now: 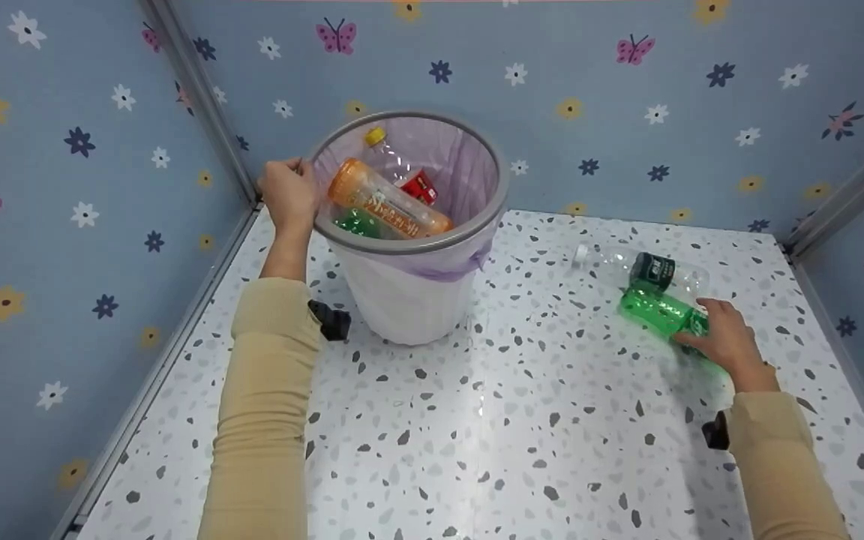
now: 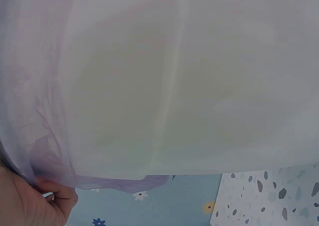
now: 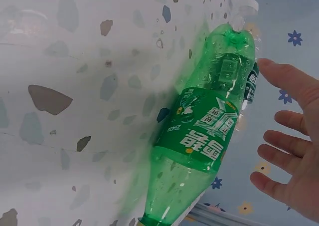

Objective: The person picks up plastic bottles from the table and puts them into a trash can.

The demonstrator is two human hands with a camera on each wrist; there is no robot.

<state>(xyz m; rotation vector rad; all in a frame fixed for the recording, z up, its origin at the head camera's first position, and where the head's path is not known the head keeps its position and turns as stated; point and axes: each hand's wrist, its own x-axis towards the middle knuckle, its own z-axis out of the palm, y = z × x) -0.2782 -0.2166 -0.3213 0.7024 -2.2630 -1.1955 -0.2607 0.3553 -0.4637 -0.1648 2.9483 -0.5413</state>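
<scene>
A white trash can (image 1: 409, 300) with a grey rim and purple liner bag (image 1: 469, 176) stands upright at the back. My left hand (image 1: 289, 193) grips its rim on the left; in the left wrist view, curled fingers (image 2: 60, 196) are at the bag's edge. Over on the right lies a green plastic bottle (image 1: 655, 309) with a green label. My right hand (image 1: 728, 341) is just over its near end, fingers spread and not closed round it, as the right wrist view shows. Behind that bottle lies a clear bottle (image 1: 610, 259) with a white cap and dark label.
Inside the can are an orange-labelled bottle (image 1: 391, 201), a clear bottle with a yellow cap (image 1: 376, 136) and something green (image 1: 357, 223). Blue patterned panels (image 1: 552, 97) enclose the speckled white tabletop (image 1: 522, 435) at the back and both sides.
</scene>
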